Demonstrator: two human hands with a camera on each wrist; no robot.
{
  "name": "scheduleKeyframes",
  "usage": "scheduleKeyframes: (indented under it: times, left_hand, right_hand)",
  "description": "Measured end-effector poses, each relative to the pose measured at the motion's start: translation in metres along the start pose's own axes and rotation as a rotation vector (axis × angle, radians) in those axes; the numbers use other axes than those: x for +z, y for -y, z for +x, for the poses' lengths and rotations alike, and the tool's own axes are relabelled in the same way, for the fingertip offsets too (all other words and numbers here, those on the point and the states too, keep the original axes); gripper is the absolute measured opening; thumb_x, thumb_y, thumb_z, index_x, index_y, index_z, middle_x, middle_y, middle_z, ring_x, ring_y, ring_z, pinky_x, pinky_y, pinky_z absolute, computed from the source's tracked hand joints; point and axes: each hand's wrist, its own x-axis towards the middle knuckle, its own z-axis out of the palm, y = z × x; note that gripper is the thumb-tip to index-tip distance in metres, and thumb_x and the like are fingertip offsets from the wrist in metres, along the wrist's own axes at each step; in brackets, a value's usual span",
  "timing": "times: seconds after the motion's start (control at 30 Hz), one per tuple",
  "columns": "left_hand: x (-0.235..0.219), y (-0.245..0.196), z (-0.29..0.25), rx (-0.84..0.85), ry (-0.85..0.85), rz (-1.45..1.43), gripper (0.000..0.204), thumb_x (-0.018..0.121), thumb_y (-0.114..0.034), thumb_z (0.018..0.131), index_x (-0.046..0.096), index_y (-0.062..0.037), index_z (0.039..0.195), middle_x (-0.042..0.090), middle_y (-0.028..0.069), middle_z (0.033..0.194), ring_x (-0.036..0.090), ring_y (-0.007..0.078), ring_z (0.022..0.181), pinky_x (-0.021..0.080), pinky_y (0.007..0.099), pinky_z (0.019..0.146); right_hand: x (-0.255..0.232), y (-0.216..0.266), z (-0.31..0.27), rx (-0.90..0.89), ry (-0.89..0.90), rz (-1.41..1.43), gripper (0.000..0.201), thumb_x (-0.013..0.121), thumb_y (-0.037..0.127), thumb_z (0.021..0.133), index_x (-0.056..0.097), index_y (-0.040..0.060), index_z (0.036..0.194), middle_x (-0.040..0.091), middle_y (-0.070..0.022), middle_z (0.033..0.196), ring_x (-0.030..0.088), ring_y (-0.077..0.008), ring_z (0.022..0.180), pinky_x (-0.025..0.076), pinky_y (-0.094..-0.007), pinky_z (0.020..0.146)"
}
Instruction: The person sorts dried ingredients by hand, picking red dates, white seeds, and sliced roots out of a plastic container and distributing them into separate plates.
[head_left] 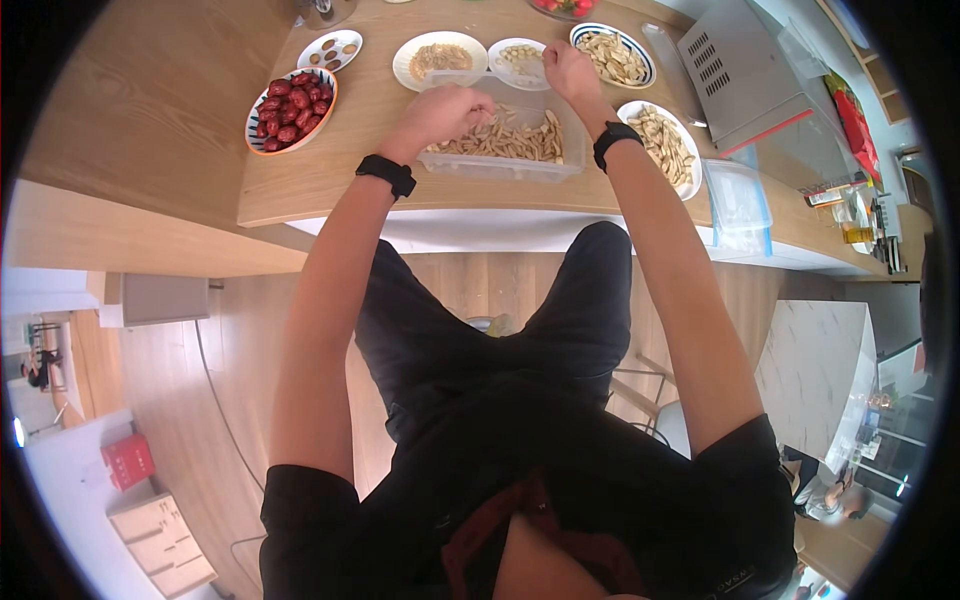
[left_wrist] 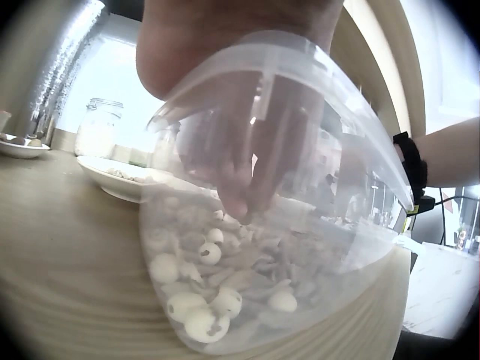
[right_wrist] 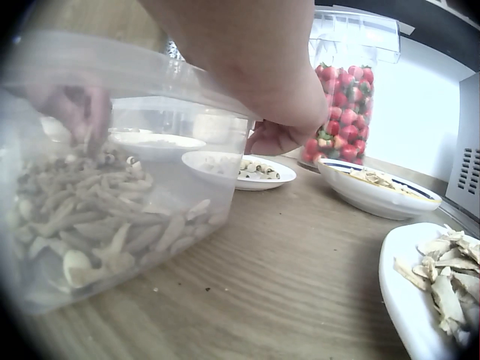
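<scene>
Pale wood grain covers the counter (head_left: 365, 115), its near edge in front of the person's dark-trousered knees. Both bare forearms reach forward, each with a black wristband. Near that edge sits the clear plastic tub (head_left: 500, 170), smooth and cloudy, holding slim, pale strips (head_left: 520, 140). The left hand (head_left: 445, 115) reaches down into it, fingers bent and fingertips close together; whether they grip a piece, I cannot tell. To the right, a white dish (head_left: 688, 188) carries flatter, rough-edged slices.

Beyond the tub, the right hand (head_left: 568, 72) hangs over the small plate (right_wrist: 281, 182) of round pieces, its fingers curled; what they hold, if anything, is hidden. Left of that plate is a ribbed plate (head_left: 403, 62) of thin shreds; right of it, a blue-rimmed bowl (right_wrist: 367, 201) of slices. Wrinkled, glossy red fruit fills a patterned bowl (head_left: 270, 148) at the far left.

Only the left wrist view shows broken, hollow white balls (left_wrist: 206, 324) against the tub's wall, and a glass jar (left_wrist: 97, 136) behind. The right wrist view shows strawberries (right_wrist: 349, 120) stacked in a tall clear container.
</scene>
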Motion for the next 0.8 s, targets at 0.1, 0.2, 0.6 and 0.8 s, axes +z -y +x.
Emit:
scheduleKeyframes:
  times: [0.1, 0.2, 0.6, 0.8]
  left_hand:
    - [-0.0005, -0.0010, -0.0004, 0.008, -0.044, -0.066, 0.017, 0.060, -0.020, 0.088, 0.071, -0.0158, 0.100, 0.070, 0.0080, 0.080, 0.066, 0.0249, 0.076, 0.051, 0.0390, 0.069]
    - [0.0010, 0.0025, 0.0007, 0.042, -0.105, -0.038, 0.018, 0.059, -0.022, 0.089, 0.071, -0.0148, 0.099, 0.070, 0.0071, 0.080, 0.067, 0.0243, 0.077, 0.051, 0.0379, 0.071]
    - [-0.0041, 0.0030, 0.0017, -0.023, -0.042, -0.208, 0.021, 0.053, -0.011, 0.094, 0.066, -0.0062, 0.110, 0.068, 0.0067, 0.078, 0.063, 0.0220, 0.068, 0.049, 0.0338, 0.065]
    - [0.0014, 0.0074, 0.0043, -0.014, -0.090, -0.165, 0.018, 0.057, -0.019, 0.089, 0.070, -0.0120, 0.100, 0.071, 0.0058, 0.083, 0.067, 0.0258, 0.077, 0.051, 0.0386, 0.070]
  right_hand:
    - [0.0000, 0.0000, 0.0005, 0.004, 0.001, -0.010, 0.031, 0.047, 0.028, 0.093, 0.067, 0.0051, 0.100, 0.068, -0.0237, 0.095, 0.065, -0.0421, 0.092, 0.052, -0.0501, 0.084]
    - [0.0028, -0.0012, 0.0020, 0.008, 0.006, -0.009, 0.030, 0.048, 0.027, 0.093, 0.067, 0.0048, 0.100, 0.068, -0.0238, 0.095, 0.065, -0.0423, 0.092, 0.052, -0.0501, 0.084]
    - [-0.0025, 0.0022, 0.0010, 0.034, 0.044, -0.034, 0.031, 0.046, 0.027, 0.092, 0.067, 0.0053, 0.103, 0.067, -0.0240, 0.098, 0.064, -0.0424, 0.094, 0.052, -0.0490, 0.085]
    - [-0.0009, 0.0005, 0.0014, 0.019, 0.023, -0.015, 0.031, 0.047, 0.027, 0.092, 0.068, 0.0054, 0.102, 0.068, -0.0243, 0.094, 0.065, -0.0427, 0.092, 0.053, -0.0493, 0.084]
